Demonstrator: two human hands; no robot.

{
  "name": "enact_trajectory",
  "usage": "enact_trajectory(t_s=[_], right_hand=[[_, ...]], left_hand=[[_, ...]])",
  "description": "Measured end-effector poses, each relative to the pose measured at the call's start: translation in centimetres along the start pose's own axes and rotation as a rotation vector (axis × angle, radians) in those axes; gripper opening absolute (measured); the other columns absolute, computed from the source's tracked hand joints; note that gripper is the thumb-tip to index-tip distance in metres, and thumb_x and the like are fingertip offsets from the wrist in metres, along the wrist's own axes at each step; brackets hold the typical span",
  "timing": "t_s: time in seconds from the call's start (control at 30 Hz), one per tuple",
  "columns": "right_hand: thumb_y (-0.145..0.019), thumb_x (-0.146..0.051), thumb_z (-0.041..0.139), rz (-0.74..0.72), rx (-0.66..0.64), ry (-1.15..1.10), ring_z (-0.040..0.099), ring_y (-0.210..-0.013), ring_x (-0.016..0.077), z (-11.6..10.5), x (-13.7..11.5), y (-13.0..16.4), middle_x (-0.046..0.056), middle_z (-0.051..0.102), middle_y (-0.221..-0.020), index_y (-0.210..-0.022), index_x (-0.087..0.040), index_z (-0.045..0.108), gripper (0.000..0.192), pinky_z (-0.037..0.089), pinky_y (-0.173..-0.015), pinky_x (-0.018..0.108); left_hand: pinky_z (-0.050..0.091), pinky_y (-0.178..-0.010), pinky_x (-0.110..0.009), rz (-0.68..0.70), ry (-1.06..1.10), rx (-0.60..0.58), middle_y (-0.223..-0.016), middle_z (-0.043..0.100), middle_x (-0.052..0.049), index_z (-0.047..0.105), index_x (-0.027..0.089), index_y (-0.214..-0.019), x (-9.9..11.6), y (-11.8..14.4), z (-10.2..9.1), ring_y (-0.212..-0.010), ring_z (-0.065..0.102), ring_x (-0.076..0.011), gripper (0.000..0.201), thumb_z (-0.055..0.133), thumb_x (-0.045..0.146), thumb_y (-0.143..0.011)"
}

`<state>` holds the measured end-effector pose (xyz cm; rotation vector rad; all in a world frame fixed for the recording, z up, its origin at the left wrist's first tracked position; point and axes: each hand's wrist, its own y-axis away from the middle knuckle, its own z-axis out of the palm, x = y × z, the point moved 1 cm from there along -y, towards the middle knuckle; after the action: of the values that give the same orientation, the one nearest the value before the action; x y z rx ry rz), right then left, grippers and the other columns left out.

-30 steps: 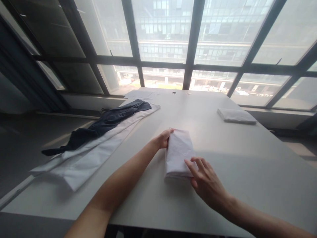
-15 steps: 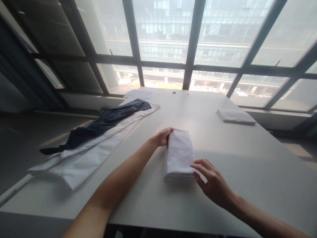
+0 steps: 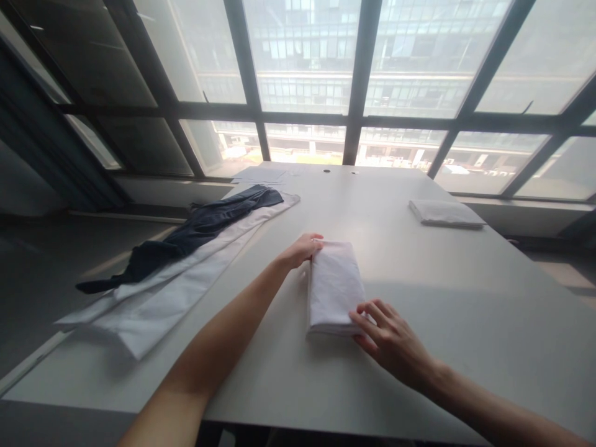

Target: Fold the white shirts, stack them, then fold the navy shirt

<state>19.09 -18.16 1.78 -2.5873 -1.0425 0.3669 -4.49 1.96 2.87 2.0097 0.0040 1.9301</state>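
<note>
A folded white cloth (image 3: 336, 282) lies as a thick, narrow rectangle on the table before me, its stacked layers showing along the near edge. My left hand (image 3: 303, 249) grips its far left corner, fingers over the top edge; the thumb's exact place is hard to see. At the near right corner is my right hand (image 3: 388, 332), with fingertips on the top layer and the thumb low by the near edge, closing on that corner. The cloth's far right corner is untouched.
The white table (image 3: 447, 372) reaches towards the windows. Dark trousers-like cloth (image 3: 200, 226) lies along its left edge beside long white garments (image 3: 153, 310). Another folded white cloth (image 3: 446, 214) rests at the far right. White sheets (image 3: 258, 175) lie at the back left.
My right hand has moved slightly left and closed from a loose, open pose onto the near right corner. My left hand has shifted slightly at the far left corner.
</note>
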Motion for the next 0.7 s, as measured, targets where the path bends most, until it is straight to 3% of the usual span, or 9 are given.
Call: enact_trajectory(t_s=[0.1,0.17,0.27,0.33,0.43,0.53,0.63,0.7], right_hand=[[-0.092,-0.006,0.058,-0.047,-0.041,0.048,0.061,-0.096,0.0237,-0.4,0.5,-0.2,0.01,0.067,-0.105,-0.121,-0.019,0.066,0.032,0.054,-0.084,0.038],[-0.093,-0.005,0.056,-0.051,-0.049,0.093,0.06,-0.094,0.0236,-1.0,1.7,-0.4,0.01,0.068,-0.104,-0.116,-0.019,0.069,0.029,0.052,-0.084,0.039],[-0.093,-0.005,0.053,0.037,-0.016,0.161,0.059,-0.097,0.026,-1.7,5.0,-0.5,0.011,0.068,-0.103,-0.108,-0.019,0.073,0.028,0.05,-0.085,0.042],[-0.093,-0.007,0.051,0.188,0.039,0.148,0.06,-0.099,0.0269,-1.9,7.6,-0.5,0.012,0.067,-0.106,-0.107,-0.018,0.073,0.029,0.049,-0.086,0.042],[-0.095,-0.021,0.051,0.514,0.129,-0.058,0.064,-0.088,0.0242,-1.8,10.8,-0.4,0.011,0.069,-0.098,-0.113,-0.015,0.071,0.028,0.052,-0.081,0.039],[-0.094,-0.039,0.053,0.79,0.086,-0.466,0.064,-0.065,0.0199,-1.1,11.6,-0.6,0.005,0.069,-0.074,-0.112,-0.014,0.068,0.034,0.053,-0.065,0.034],[-0.087,-0.046,0.061,0.905,0.005,-0.798,0.063,-0.056,0.0182,-0.5,10.7,-0.9,0.002,0.068,-0.064,-0.112,-0.015,0.063,0.04,0.049,-0.052,0.028],[-0.081,-0.044,0.067,0.92,-0.001,-0.873,0.063,-0.054,0.0174,-0.2,10.3,-1.1,0.0,0.067,-0.063,-0.114,-0.016,0.061,0.044,0.046,-0.049,0.026]], left_hand=[[0.05,-0.079,-0.023,0.161,-0.259,0.099,-0.096,0.067,-0.005,0.068,0.016,-0.117,0.6,0.1,-0.5,-0.088,0.062,-0.0199,0.053,0.07,0.006,-0.065],[0.051,-0.078,-0.024,0.185,-0.416,0.091,-0.095,0.067,-0.006,0.07,0.016,-0.115,0.9,0.1,-1.0,-0.088,0.063,-0.0211,0.053,0.072,0.005,-0.063],[0.053,-0.071,-0.025,0.046,-0.497,0.02,-0.094,0.066,-0.005,0.064,0.017,-0.126,1.5,0.3,-2.1,-0.079,0.065,-0.021,0.066,0.075,0.006,-0.061],[0.054,-0.066,-0.026,-0.084,-0.498,-0.042,-0.095,0.066,-0.005,0.06,0.019,-0.131,1.9,0.4,-3.0,-0.074,0.066,-0.0206,0.07,0.078,0.01,-0.064],[0.055,-0.062,-0.026,-0.189,-0.46,-0.144,-0.092,0.066,-0.005,0.065,0.02,-0.121,2.0,0.3,-3.9,-0.07,0.066,-0.0199,0.052,0.081,0.025,-0.071],[0.053,-0.062,-0.023,-0.125,-0.388,-0.076,-0.08,0.064,-0.003,0.07,0.018,-0.106,1.5,-0.4,-3.9,-0.068,0.063,-0.0176,0.035,0.079,0.034,-0.076],[0.05,-0.063,-0.021,-0.049,-0.413,0.052,-0.083,0.067,-0.004,0.071,0.018,-0.108,0.7,-1.1,-3.4,-0.073,0.063,-0.0171,0.036,0.079,0.033,-0.077],[0.05,-0.064,-0.022,-0.054,-0.445,0.047,-0.085,0.069,-0.004,0.071,0.018,-0.116,0.5,-1.0,-3.3,-0.073,0.063,-0.0176,0.044,0.08,0.03,-0.074]])
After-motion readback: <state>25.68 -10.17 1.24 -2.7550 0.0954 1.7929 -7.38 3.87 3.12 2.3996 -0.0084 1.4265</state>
